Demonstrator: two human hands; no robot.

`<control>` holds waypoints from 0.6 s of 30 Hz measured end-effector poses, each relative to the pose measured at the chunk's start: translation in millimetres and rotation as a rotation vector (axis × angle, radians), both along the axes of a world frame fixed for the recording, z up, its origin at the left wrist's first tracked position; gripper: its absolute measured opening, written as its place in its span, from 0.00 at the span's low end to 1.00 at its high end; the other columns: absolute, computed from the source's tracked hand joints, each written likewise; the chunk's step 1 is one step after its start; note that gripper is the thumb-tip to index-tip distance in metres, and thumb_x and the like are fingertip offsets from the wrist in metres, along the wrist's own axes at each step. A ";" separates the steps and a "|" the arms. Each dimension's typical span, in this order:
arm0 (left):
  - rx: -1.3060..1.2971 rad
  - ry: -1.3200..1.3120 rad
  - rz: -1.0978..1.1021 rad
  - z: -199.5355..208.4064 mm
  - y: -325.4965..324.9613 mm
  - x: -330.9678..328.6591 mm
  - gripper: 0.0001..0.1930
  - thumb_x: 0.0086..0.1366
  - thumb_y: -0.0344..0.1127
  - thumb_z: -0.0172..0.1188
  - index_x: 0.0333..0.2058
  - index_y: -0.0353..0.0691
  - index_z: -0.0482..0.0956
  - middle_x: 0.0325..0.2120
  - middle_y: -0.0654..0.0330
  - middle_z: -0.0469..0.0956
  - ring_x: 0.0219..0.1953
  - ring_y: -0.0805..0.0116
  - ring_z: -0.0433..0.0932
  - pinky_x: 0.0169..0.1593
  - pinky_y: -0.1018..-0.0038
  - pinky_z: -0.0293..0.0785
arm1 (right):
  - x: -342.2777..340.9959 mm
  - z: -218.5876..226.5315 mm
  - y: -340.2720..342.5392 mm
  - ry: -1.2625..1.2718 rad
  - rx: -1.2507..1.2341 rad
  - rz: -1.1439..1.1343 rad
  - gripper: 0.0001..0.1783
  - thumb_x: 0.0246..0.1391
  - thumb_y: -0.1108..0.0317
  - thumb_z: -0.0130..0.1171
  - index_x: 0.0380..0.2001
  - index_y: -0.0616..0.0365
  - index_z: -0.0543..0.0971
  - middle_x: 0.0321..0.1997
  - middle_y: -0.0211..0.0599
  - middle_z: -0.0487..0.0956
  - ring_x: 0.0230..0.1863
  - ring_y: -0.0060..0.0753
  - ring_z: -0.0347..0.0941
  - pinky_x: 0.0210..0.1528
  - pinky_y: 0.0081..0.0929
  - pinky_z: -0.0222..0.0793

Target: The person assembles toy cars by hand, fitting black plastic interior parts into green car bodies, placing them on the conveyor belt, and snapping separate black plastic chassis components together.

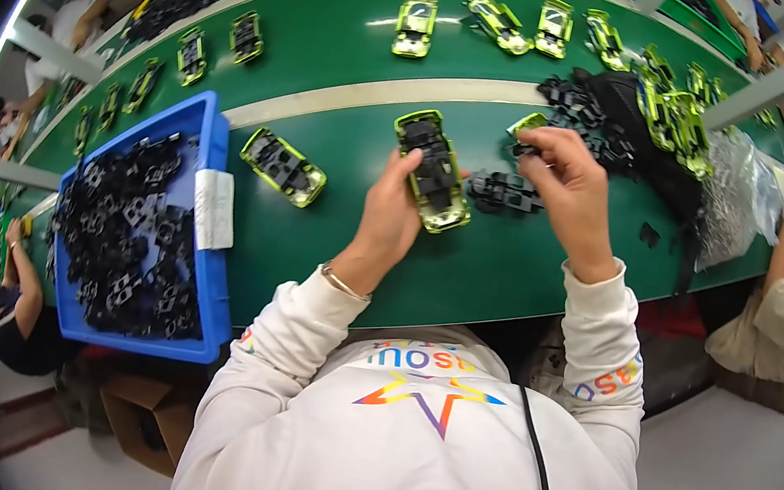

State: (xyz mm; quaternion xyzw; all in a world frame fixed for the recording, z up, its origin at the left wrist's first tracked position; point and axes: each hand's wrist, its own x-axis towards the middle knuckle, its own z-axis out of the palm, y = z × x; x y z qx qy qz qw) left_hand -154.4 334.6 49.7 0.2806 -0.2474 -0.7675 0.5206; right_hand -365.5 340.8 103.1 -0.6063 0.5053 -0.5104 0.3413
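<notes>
My left hand (391, 207) holds a toy car body (433, 173), a yellow-green shell with its black interior facing up. The thumb lies along its near side. My right hand (566, 181) is closed in a pinch just right of that body, with a small black plastic part (523, 149) at the fingertips, partly hidden. Under and beside the right hand sits a black interior piece (503, 192) on the table. Behind those fingers shows part of another yellow-green car shell (529, 122). Left of my left hand, one more toy car body (283, 168) lies on the green table.
A blue bin (222, 296) full of black plastic parts stands at the left. Several car bodies (415, 24) line the strip beyond the pale divider. At the right are piled black parts (590, 118), yellow-green shells (675, 119) and a clear plastic bag (733, 208). Other people work at both sides.
</notes>
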 end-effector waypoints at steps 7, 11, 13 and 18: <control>-0.039 0.043 0.109 8.1 12.0 -2.1 0.19 0.73 0.37 0.41 0.60 0.42 0.59 0.50 0.58 0.72 0.54 0.67 0.73 0.59 0.65 0.69 | 60.7 11.6 10.9 0.683 -0.375 0.078 0.24 0.46 0.82 0.57 0.51 0.62 0.77 0.39 0.41 0.77 0.40 0.42 0.77 0.37 0.33 0.75; -0.009 0.061 0.123 15.0 16.8 -3.0 0.20 0.72 0.35 0.37 0.61 0.41 0.61 0.53 0.58 0.71 0.56 0.65 0.71 0.62 0.65 0.65 | 74.8 15.0 2.1 0.836 -0.426 0.067 0.17 0.47 0.79 0.58 0.44 0.62 0.76 0.35 0.39 0.75 0.36 0.41 0.75 0.35 0.33 0.74; -0.014 0.085 0.116 8.9 14.9 -0.7 0.19 0.72 0.35 0.37 0.61 0.42 0.60 0.53 0.58 0.71 0.57 0.66 0.71 0.61 0.65 0.66 | 79.5 15.6 0.3 0.872 -0.416 0.089 0.15 0.48 0.79 0.57 0.42 0.62 0.76 0.34 0.40 0.75 0.34 0.41 0.75 0.35 0.34 0.73; -0.007 0.096 0.127 10.4 16.9 4.7 0.18 0.73 0.34 0.37 0.59 0.42 0.61 0.51 0.59 0.71 0.56 0.67 0.71 0.61 0.66 0.66 | 87.7 23.7 -0.6 0.952 -0.465 0.172 0.13 0.44 0.78 0.58 0.37 0.61 0.76 0.35 0.37 0.74 0.36 0.39 0.74 0.35 0.32 0.73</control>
